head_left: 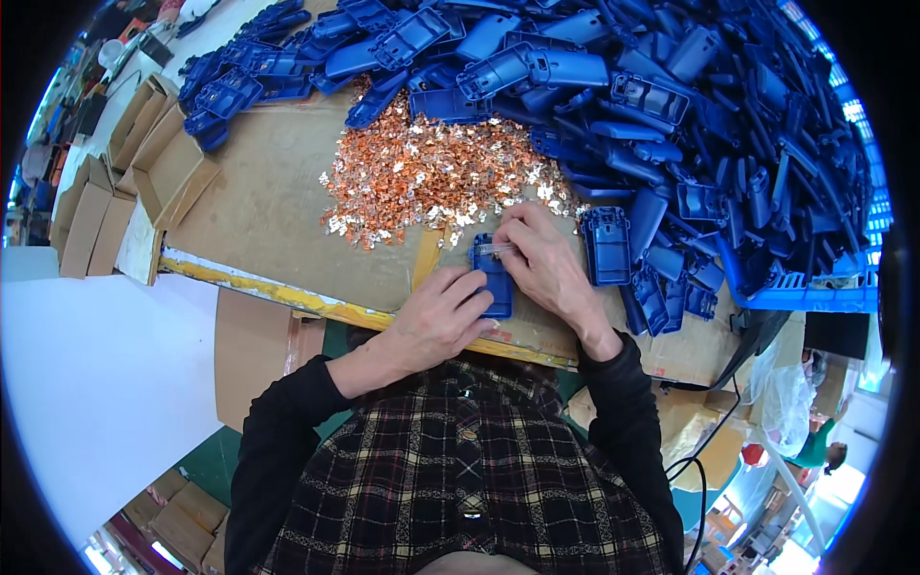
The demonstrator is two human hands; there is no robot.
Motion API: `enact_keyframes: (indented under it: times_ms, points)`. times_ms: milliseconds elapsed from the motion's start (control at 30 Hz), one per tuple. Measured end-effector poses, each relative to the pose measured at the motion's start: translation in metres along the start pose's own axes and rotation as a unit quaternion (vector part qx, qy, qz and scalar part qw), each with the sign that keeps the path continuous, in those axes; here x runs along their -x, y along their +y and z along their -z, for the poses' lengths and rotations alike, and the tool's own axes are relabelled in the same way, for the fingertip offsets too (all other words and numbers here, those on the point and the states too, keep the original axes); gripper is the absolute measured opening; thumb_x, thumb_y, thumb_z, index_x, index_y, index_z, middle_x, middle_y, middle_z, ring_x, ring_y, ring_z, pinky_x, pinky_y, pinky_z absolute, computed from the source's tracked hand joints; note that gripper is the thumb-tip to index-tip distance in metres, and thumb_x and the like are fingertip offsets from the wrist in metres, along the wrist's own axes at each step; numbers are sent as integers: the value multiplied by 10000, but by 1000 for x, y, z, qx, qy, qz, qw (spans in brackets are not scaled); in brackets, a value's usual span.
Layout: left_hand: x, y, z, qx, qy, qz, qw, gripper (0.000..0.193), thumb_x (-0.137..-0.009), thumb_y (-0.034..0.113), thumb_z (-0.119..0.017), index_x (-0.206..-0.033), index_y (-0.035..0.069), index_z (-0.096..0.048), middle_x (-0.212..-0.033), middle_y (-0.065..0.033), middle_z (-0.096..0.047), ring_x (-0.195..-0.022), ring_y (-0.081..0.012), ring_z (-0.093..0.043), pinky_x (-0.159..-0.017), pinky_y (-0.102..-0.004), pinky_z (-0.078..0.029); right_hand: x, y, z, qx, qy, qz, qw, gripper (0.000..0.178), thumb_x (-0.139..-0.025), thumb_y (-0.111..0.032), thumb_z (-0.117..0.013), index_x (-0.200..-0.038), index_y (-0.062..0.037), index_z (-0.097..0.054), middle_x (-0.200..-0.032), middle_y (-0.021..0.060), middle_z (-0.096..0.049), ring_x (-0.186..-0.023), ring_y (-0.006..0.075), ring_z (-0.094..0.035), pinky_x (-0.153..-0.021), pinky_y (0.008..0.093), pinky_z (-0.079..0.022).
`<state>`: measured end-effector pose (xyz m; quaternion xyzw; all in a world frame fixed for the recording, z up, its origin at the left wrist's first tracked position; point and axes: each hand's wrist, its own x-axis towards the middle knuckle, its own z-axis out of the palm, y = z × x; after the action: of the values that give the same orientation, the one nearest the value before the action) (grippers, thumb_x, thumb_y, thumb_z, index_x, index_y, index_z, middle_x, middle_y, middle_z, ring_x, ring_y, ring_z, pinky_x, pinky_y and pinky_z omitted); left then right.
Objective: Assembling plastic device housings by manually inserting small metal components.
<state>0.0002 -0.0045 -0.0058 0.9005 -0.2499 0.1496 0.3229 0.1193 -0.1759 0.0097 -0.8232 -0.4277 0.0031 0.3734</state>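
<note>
In front of me a blue plastic housing (pixel 497 294) lies on the cardboard-covered table, close to its front edge. My left hand (pixel 437 318) grips the housing's left side with curled fingers. My right hand (pixel 546 261) is closed over its upper end, pinching a thin, pale, shiny strip (pixel 493 248) that lies across the housing; its exact kind is unclear. Just beyond my hands spreads a pile of small copper-coloured metal pieces (pixel 431 163). To the right of my right hand another blue housing (pixel 606 245) lies with its hollow side up.
A large heap of blue housings (pixel 613 86) fills the far side and the right, partly in a blue plastic basket (pixel 815 295). Small cardboard boxes (pixel 168 172) stand at left. Yellow tape runs along the table's front edge (pixel 278 292). A black cable (pixel 704 450) hangs at lower right.
</note>
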Motion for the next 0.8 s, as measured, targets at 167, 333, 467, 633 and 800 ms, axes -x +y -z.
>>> enact_keyframes:
  times_ms: [167, 333, 467, 633, 800]
  points:
    - [2, -2, -1, 6, 11, 13, 1000, 311, -783, 159, -726, -1023, 16, -591, -1175, -151, -532, -1079, -337, -527, -930, -412, -457, 1, -6, -1, 11, -24, -16, 1000, 88, -847, -41, -641, -901, 4, -589, -1031, 143, -560, -948, 330, -578, -777, 381, -488]
    - [1, -2, 1, 17, 13, 14, 1000, 298, -797, 145, -716, -1029, 7, -589, -1188, -164, -526, -1075, -351, -531, -924, -421, -465, 2, -8, -2, 13, -22, -38, 999, 92, -863, -58, -641, -896, 7, -585, -1026, 150, -561, -949, 336, -583, -795, 389, -486]
    - [1, -1, 3, 19, 11, 20, 1000, 300, -793, 139, -719, -1025, 4, -586, -1197, -167, -515, -1076, -354, -528, -923, -425, -464, 0, -10, -2, 6, -19, -58, 998, 85, -853, -35, -630, -896, 6, -569, -1011, 145, -570, -934, 337, -586, -783, 388, -485]
    - [-1, 0, 5, 20, -6, 28, 999, 326, -782, 156, -734, -1031, 12, -580, -1224, -172, -497, -1089, -358, -521, -921, -437, -462, -1, -8, -4, 4, -9, -73, 997, 83, -843, -15, -614, -898, 4, -555, -979, 142, -579, -885, 333, -590, -750, 385, -486]
    - [-6, 2, 3, 2, -24, 40, 999, 347, -774, 195, -745, -1017, 20, -568, -1279, -181, -493, -1119, -357, -507, -926, -446, -453, -5, 0, -3, -51, -36, -123, 990, 110, -812, -8, -627, -895, -3, -556, -911, 117, -562, -787, 273, -579, -682, 350, -476]
